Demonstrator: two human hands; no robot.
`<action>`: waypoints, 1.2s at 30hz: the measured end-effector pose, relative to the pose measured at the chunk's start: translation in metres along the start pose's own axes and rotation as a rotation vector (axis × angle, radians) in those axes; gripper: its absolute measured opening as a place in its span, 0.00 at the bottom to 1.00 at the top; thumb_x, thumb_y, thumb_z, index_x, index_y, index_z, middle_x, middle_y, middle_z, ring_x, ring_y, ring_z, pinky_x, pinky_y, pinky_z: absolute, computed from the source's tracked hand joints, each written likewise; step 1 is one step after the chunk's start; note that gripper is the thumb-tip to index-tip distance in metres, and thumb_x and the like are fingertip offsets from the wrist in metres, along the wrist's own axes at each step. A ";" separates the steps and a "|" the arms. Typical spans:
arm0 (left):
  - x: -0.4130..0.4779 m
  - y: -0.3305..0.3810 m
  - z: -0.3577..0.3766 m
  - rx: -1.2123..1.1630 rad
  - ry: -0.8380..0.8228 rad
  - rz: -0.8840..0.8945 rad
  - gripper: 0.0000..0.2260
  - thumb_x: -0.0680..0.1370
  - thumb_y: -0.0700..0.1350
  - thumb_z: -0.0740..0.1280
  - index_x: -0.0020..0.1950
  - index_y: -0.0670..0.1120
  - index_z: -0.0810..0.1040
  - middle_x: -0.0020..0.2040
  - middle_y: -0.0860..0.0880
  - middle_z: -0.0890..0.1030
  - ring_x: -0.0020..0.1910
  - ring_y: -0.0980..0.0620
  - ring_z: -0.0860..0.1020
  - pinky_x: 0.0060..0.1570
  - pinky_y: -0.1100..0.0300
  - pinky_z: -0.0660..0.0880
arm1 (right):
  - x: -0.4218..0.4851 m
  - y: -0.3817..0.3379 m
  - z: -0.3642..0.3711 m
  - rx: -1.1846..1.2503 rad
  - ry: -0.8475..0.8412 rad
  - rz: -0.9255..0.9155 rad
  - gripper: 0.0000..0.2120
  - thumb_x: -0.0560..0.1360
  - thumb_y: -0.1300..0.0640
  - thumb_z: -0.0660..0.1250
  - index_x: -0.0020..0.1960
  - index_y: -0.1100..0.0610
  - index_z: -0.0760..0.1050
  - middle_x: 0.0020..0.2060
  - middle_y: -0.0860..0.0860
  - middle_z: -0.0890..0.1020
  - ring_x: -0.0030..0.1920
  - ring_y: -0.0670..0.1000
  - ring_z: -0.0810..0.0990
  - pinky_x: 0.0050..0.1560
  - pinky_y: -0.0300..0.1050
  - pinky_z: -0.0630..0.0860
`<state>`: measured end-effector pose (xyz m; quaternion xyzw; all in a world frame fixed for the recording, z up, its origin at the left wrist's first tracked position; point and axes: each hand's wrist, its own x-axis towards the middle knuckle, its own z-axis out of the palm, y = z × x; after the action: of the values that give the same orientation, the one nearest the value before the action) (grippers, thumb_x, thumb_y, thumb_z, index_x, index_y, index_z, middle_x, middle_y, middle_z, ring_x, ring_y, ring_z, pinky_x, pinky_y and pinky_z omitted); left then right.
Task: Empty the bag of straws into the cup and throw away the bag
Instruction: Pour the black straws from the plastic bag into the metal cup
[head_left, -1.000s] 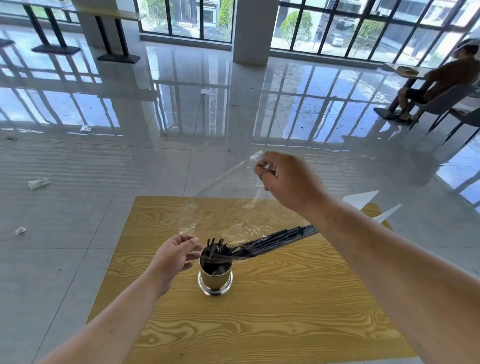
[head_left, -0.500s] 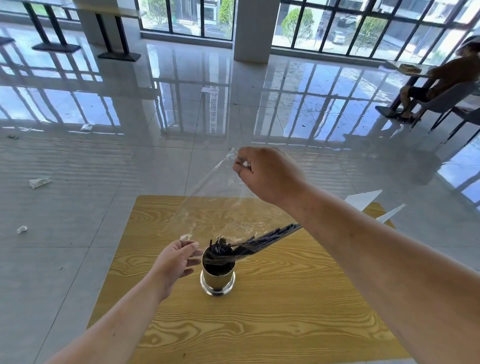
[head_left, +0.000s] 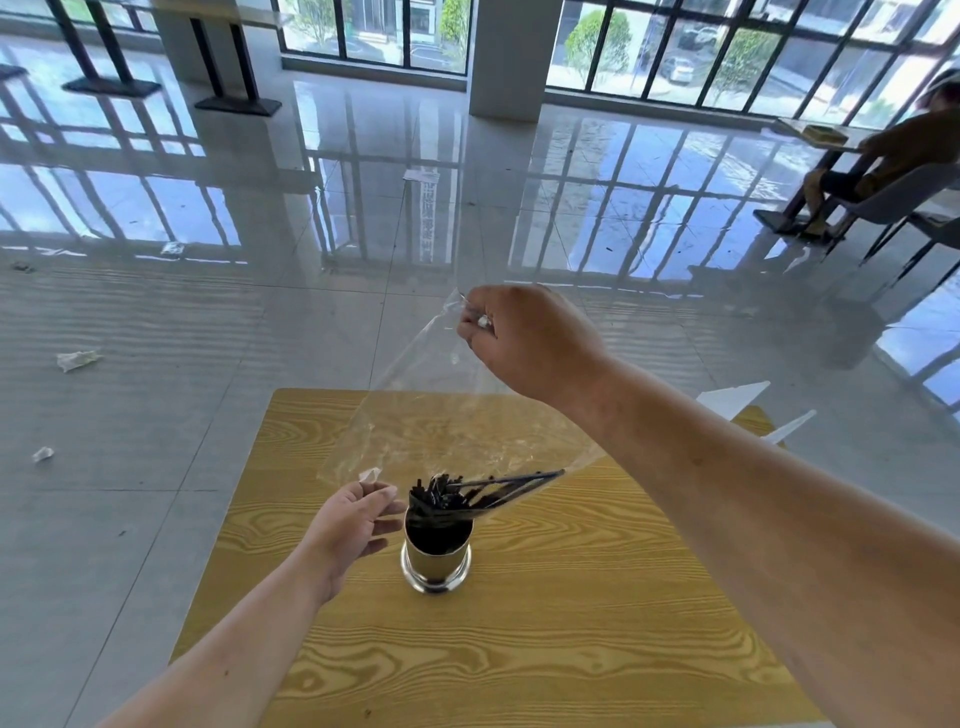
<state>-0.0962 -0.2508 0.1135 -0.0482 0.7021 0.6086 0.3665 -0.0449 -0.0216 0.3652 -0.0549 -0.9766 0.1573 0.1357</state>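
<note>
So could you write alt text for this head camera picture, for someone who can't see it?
A person's right hand lifts a clear plastic bag by its corner, tipping black straws into a metal cup on a wooden table. The left hand pinches the bag's lower edge beside the cup.

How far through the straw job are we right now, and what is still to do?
Partly done: many black straws already stand in the metal cup. In hand: the right hand lifts the clear bag by its top corner, the left hand pinches its lower edge by the cup, and a few straws still lie in the bag, slanting toward the rim. Left: slide those in, then bin the bag.
</note>
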 end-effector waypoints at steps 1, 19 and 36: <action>0.000 0.000 0.000 0.002 -0.003 0.002 0.10 0.84 0.51 0.69 0.61 0.48 0.80 0.52 0.49 0.90 0.51 0.49 0.88 0.52 0.50 0.80 | 0.000 0.000 0.000 0.000 -0.002 -0.002 0.09 0.84 0.48 0.67 0.57 0.51 0.83 0.48 0.51 0.87 0.51 0.56 0.83 0.43 0.46 0.72; -0.003 0.010 0.009 -0.024 -0.020 -0.001 0.11 0.81 0.40 0.69 0.62 0.48 0.80 0.53 0.47 0.90 0.52 0.48 0.88 0.52 0.50 0.80 | 0.000 0.012 -0.013 0.027 0.003 0.005 0.08 0.84 0.49 0.68 0.55 0.52 0.84 0.41 0.45 0.79 0.49 0.54 0.83 0.41 0.43 0.69; -0.024 0.017 0.018 -0.077 -0.110 0.028 0.16 0.76 0.29 0.61 0.48 0.44 0.86 0.52 0.41 0.89 0.47 0.47 0.87 0.53 0.49 0.78 | -0.016 0.041 -0.042 0.074 -0.006 0.044 0.08 0.84 0.50 0.69 0.52 0.54 0.82 0.39 0.48 0.85 0.46 0.54 0.86 0.52 0.53 0.83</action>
<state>-0.0792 -0.2398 0.1419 -0.0191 0.6574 0.6420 0.3941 -0.0149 0.0275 0.3865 -0.0707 -0.9692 0.1961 0.1314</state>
